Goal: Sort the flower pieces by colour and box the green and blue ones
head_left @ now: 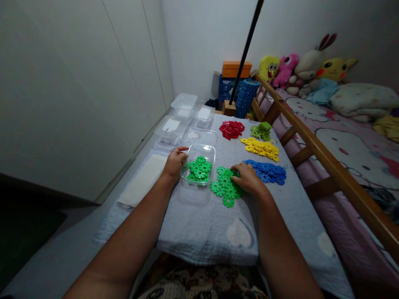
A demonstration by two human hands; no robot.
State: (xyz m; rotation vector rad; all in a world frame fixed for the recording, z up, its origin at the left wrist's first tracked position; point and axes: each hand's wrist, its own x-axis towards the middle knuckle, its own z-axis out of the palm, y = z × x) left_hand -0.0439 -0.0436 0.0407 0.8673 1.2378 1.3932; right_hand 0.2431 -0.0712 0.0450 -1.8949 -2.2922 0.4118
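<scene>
My left hand (175,163) is closed on the left rim of a clear plastic container (213,160), thumb and fingers pinching its side. Inside the container lies a heap of green snowflake discs (200,169). To its right, more green snowflake discs (225,182) are spread in a loose pile on the cloth. My right hand (247,179) rests over the right side of this pile, its fingers curled around some of the discs; the palm hides which ones. Just beyond that hand are blue snowflake discs (270,172).
Farther back are piles of yellow discs (262,148), red discs (231,129) and light-green discs (261,131). Several clear containers and lids (171,126) stand at the back left. A folded cream cloth (143,180) lies left. A wooden bed rail (299,137) borders the right side.
</scene>
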